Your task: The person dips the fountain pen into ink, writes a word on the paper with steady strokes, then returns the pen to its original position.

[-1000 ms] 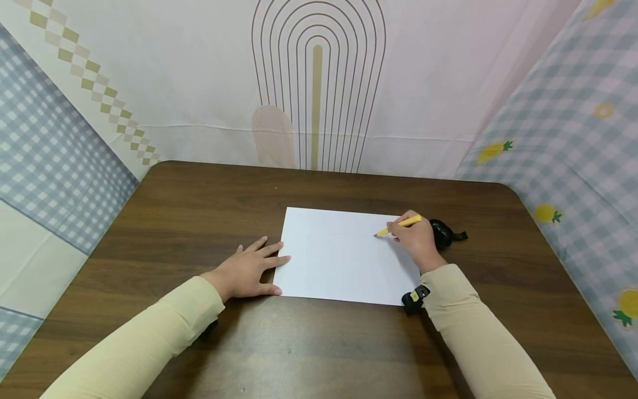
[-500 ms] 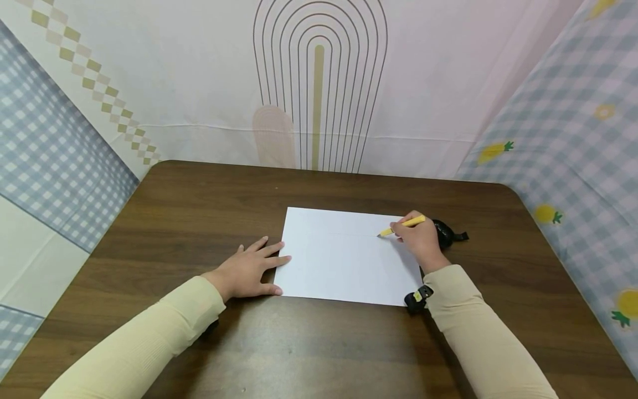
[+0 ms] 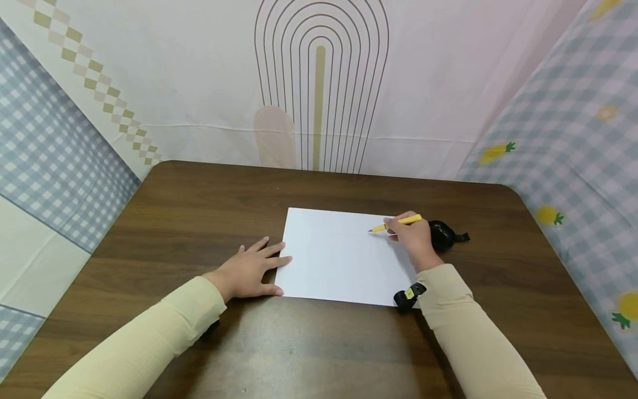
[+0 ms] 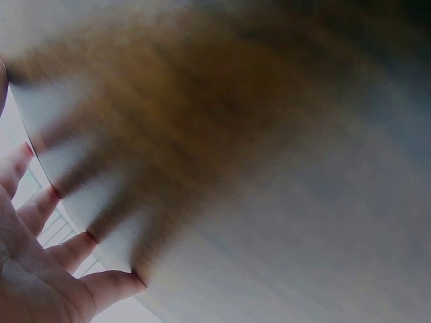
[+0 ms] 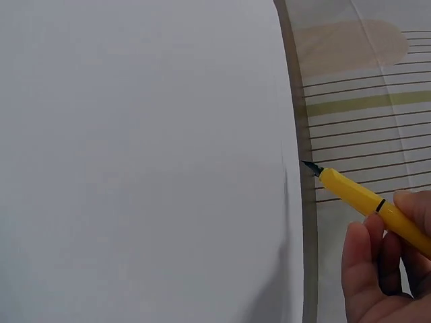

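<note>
A white sheet of paper (image 3: 329,266) lies on the brown table. A faint thin line (image 3: 346,234) runs across its upper part. My right hand (image 3: 415,235) pinches a yellow pencil (image 3: 408,220) between thumb and fingers near the sheet's upper right. In the right wrist view the pencil (image 5: 353,195) is slanted, its dark point seen past the sheet's edge, raised off the paper. My left hand (image 3: 246,271) rests on the table with fingers spread, some fingertips on the sheet's left edge. In the left wrist view the same hand (image 4: 47,269) shows straight fingers.
Just right of my right hand sits a rounded black object (image 3: 441,235) with a short tail. A black device (image 3: 408,296) is at my right wrist, over the sheet's lower corner. Patterned cloth (image 3: 199,83) hangs behind the table (image 3: 209,194) and at both sides.
The pencil point went slightly right along the faint line, then rose and came back left with my right hand. The left hand and the sheet have stayed in place.
</note>
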A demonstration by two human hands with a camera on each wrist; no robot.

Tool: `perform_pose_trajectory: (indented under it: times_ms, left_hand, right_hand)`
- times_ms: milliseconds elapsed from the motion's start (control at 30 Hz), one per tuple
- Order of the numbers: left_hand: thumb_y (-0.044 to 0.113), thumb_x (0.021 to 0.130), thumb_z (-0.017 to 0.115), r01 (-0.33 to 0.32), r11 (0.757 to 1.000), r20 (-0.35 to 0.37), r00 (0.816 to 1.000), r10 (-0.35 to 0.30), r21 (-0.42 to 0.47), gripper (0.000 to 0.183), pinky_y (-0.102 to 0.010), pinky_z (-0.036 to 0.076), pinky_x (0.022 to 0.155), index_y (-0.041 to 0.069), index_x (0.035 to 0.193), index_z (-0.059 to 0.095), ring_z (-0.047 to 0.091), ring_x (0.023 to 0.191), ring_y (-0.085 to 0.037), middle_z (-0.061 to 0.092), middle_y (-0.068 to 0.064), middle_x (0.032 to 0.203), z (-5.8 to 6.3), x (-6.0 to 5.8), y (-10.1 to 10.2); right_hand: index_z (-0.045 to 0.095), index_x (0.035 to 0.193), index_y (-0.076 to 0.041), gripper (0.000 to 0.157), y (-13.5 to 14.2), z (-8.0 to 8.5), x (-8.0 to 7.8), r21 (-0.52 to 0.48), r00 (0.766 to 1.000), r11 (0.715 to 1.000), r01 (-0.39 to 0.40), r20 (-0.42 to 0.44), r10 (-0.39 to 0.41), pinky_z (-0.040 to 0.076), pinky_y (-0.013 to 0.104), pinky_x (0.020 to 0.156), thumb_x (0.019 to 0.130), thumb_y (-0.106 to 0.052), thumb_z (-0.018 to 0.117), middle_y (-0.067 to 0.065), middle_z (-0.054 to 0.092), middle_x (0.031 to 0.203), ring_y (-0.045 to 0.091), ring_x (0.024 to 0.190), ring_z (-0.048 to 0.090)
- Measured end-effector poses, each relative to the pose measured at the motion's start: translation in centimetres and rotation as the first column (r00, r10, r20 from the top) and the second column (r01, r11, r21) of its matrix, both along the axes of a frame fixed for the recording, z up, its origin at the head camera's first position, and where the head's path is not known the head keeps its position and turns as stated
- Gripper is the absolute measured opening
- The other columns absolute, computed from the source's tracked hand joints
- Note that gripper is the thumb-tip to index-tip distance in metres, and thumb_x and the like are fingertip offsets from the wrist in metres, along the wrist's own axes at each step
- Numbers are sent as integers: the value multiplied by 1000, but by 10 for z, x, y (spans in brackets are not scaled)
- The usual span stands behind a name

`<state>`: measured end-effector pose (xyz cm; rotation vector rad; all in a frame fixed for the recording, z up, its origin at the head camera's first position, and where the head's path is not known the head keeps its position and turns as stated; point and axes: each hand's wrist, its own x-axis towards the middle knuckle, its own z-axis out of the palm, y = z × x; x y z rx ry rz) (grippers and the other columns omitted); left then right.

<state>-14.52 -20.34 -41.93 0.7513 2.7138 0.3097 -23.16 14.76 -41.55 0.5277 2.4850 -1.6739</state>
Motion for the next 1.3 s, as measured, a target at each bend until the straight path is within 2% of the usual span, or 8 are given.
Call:
perform_pose_trajectory:
  times_ms: [233, 533, 800, 1300]
  left_hand:
    - [57, 85, 65, 0, 1000, 0, 1000, 0, -3, 73, -74, 23, 101, 27, 147, 43, 15, 145, -41, 27, -5, 158, 0, 0, 0]
    - [55, 85, 66, -5, 1000, 13, 1000, 5, 0, 72, -74, 22, 102, 27, 148, 43, 14, 146, -40, 26, -4, 159, 1, 1, 1]
    - [55, 85, 66, -1, 1000, 4, 1000, 1, 0, 72, -74, 22, 102, 27, 147, 43, 14, 146, -40, 26, -4, 158, 0, 1, 1]
    - [55, 85, 66, 1, 1000, -10, 1000, -1, 0, 71, -73, 24, 101, 26, 147, 45, 16, 145, -40, 27, -4, 158, 0, 2, 1]
  right_hand:
    - [56, 105, -5, 26, -9, -1, -6, -32, 1000, 999, 15, 26, -14, 54, 22, 77, 93, -25, 67, 15, 61, 110, 19, 91, 63]
    - [55, 100, -6, 22, -23, 1, -12, -87, 999, 995, 38, 41, -34, 53, 20, 73, 93, -23, 67, 13, 60, 107, 17, 87, 61]
    - [54, 100, -7, 23, -31, 0, -15, -89, 998, 995, 42, 53, -38, 53, 23, 79, 93, -25, 67, 13, 59, 108, 20, 92, 61]
    - [54, 98, -9, 20, -37, -3, -21, -96, 998, 994, 58, 41, -54, 52, 22, 77, 92, -23, 67, 10, 58, 104, 17, 91, 60]
